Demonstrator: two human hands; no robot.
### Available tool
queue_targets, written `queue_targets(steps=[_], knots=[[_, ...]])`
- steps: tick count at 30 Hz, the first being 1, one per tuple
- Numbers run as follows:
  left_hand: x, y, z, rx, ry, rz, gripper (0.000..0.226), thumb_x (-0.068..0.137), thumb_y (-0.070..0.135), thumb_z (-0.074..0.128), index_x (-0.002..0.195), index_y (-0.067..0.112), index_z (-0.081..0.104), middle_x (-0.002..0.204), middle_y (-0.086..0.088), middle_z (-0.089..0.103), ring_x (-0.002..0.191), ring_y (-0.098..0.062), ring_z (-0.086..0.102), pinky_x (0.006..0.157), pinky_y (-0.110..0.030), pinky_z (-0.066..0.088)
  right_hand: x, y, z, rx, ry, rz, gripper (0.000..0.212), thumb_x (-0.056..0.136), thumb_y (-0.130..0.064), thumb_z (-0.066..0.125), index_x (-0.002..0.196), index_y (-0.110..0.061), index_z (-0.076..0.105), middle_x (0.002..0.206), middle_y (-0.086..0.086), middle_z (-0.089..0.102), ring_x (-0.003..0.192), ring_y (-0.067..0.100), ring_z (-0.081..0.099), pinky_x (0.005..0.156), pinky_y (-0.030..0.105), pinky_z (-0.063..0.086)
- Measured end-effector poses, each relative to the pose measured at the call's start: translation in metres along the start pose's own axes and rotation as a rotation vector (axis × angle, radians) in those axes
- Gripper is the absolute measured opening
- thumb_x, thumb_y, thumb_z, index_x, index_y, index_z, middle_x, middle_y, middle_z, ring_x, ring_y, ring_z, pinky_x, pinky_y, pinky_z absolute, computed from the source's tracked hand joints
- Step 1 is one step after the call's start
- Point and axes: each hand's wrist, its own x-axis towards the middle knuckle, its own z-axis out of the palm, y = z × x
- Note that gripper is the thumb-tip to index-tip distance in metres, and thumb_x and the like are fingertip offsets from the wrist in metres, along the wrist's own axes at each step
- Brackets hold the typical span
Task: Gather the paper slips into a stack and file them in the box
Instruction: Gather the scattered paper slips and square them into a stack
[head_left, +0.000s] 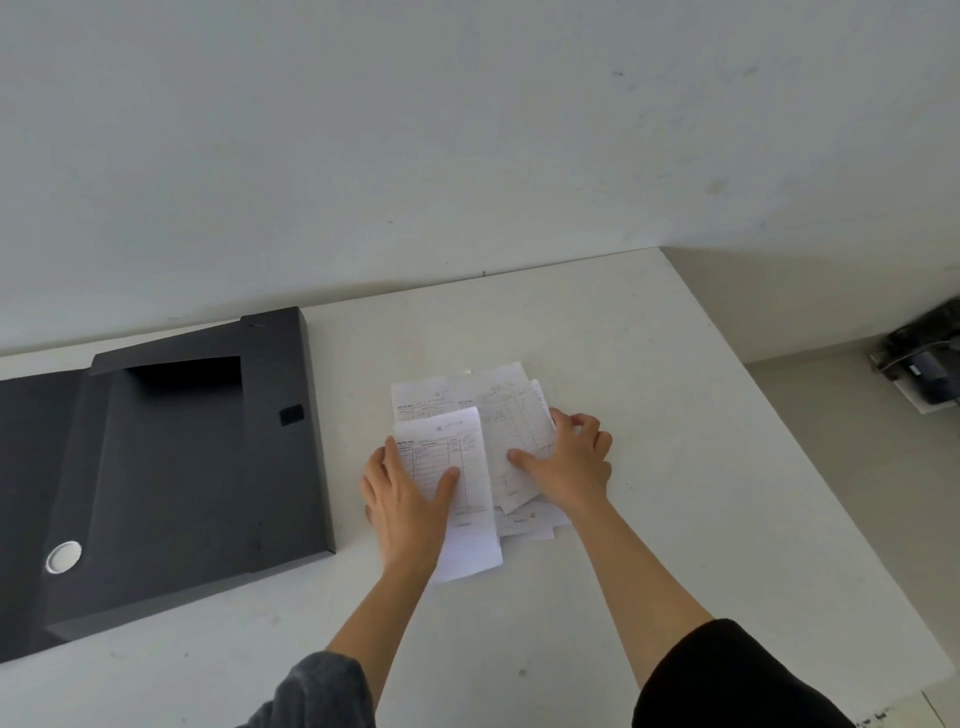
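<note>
Several white printed paper slips (511, 415) lie in a loose overlapping pile on the white table (675, 467), right of centre. My left hand (408, 499) rests on the pile's left side, thumb on top of the front slip (470, 545) and fingers at its left edge, gripping it. My right hand (569, 460) presses on the pile's right side, thumb flat on the paper and fingers curled over the right edge. A black file box (171, 478) lies open and flat to the left of the pile, a small gap between them.
The box has a raised flap (166, 358) at its far side and a round metal ring (63, 557) near its front left. The wall runs close behind the table. The table's right edge slants down; a dark object (930, 364) sits on the floor beyond it.
</note>
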Motion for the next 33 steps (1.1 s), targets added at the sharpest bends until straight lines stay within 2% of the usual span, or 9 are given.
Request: queue_targets(steps=[4, 8, 15, 19, 24, 27, 30, 31, 33], knots=[[-0.002, -0.011, -0.002, 0.141, -0.037, 0.076, 0.084, 0.079, 0.04, 0.066, 0.143, 0.015, 0.017, 0.151, -0.008, 0.023, 0.135, -0.029, 0.022, 0.109, -0.048, 0.028, 0.0, 0.001, 0.001, -0.003, 0.023, -0.029, 0.071, 0.077, -0.035, 0.071, 0.136, -0.023, 0.033, 0.136, 0.006, 0.029, 0.124, 0.026, 0.027, 0.093, 0.039, 0.042], [0.002, -0.004, -0.002, 0.105, 0.011, 0.0, 0.082, 0.08, 0.037, 0.067, 0.142, 0.012, 0.019, 0.148, -0.011, 0.025, 0.133, -0.031, 0.024, 0.108, -0.047, 0.028, 0.001, 0.009, -0.002, 0.08, 0.061, 0.005, 0.063, 0.08, -0.021, 0.068, 0.134, -0.015, 0.035, 0.136, 0.009, 0.032, 0.123, 0.027, 0.028, 0.09, 0.038, 0.044], [0.027, 0.009, -0.011, 0.063, -0.064, -0.246, 0.089, 0.066, 0.028, 0.082, 0.135, 0.011, 0.028, 0.135, -0.015, 0.036, 0.128, -0.033, 0.029, 0.103, -0.051, 0.031, -0.001, 0.015, -0.004, 0.045, 0.097, 0.071, 0.064, 0.08, -0.023, 0.066, 0.133, -0.011, 0.033, 0.134, 0.01, 0.034, 0.122, 0.029, 0.03, 0.085, 0.04, 0.046], [0.033, 0.004, -0.021, 0.1, -0.127, -0.217, 0.08, 0.067, 0.032, 0.081, 0.127, 0.005, 0.037, 0.133, -0.015, 0.037, 0.126, -0.033, 0.03, 0.101, -0.049, 0.035, -0.004, 0.013, -0.002, 0.021, 0.088, 0.071, 0.062, 0.079, -0.022, 0.064, 0.132, -0.012, 0.033, 0.134, 0.01, 0.034, 0.122, 0.029, 0.03, 0.084, 0.04, 0.046], [0.034, 0.001, -0.034, 0.126, -0.222, -0.157, 0.058, 0.073, 0.022, 0.076, 0.119, 0.003, 0.046, 0.128, -0.014, 0.039, 0.123, -0.031, 0.032, 0.099, -0.045, 0.038, -0.008, 0.009, 0.001, 0.014, 0.091, 0.074, 0.068, 0.081, -0.02, 0.062, 0.138, -0.015, 0.026, 0.135, 0.009, 0.031, 0.123, 0.029, 0.029, 0.085, 0.04, 0.046], [0.032, -0.001, -0.042, 0.175, -0.275, -0.082, 0.042, 0.077, 0.016, 0.069, 0.114, 0.007, 0.052, 0.117, -0.012, 0.053, 0.114, -0.029, 0.043, 0.083, -0.038, 0.043, -0.01, 0.007, 0.001, -0.004, 0.079, 0.079, 0.072, 0.083, -0.021, 0.06, 0.142, -0.015, 0.02, 0.138, 0.009, 0.029, 0.125, 0.029, 0.027, 0.089, 0.041, 0.044], [0.028, -0.003, -0.055, 0.061, -0.323, -0.066, 0.028, 0.081, 0.005, 0.055, 0.108, 0.012, 0.055, 0.098, -0.006, 0.062, 0.087, -0.024, 0.057, 0.06, -0.027, 0.045, -0.01, 0.008, 0.0, -0.006, 0.076, 0.085, 0.067, 0.082, -0.023, 0.061, 0.138, -0.013, 0.026, 0.137, 0.009, 0.03, 0.125, 0.03, 0.028, 0.089, 0.041, 0.043], [0.027, -0.004, -0.06, 0.039, -0.32, -0.061, 0.025, 0.082, 0.004, 0.052, 0.105, 0.013, 0.055, 0.094, -0.006, 0.061, 0.082, -0.023, 0.057, 0.057, -0.027, 0.045, -0.01, 0.008, 0.0, 0.002, 0.075, 0.088, 0.066, 0.082, -0.023, 0.062, 0.137, -0.013, 0.028, 0.137, 0.009, 0.031, 0.125, 0.03, 0.029, 0.089, 0.042, 0.043], [0.029, -0.006, -0.07, -0.029, -0.304, -0.081, 0.021, 0.082, 0.004, 0.052, 0.099, 0.015, 0.052, 0.093, -0.008, 0.062, 0.082, -0.026, 0.059, 0.066, -0.036, 0.053, -0.01, 0.007, 0.0, 0.011, 0.074, 0.092, 0.064, 0.081, -0.023, 0.062, 0.135, -0.013, 0.03, 0.136, 0.009, 0.031, 0.124, 0.03, 0.029, 0.09, 0.042, 0.042]])
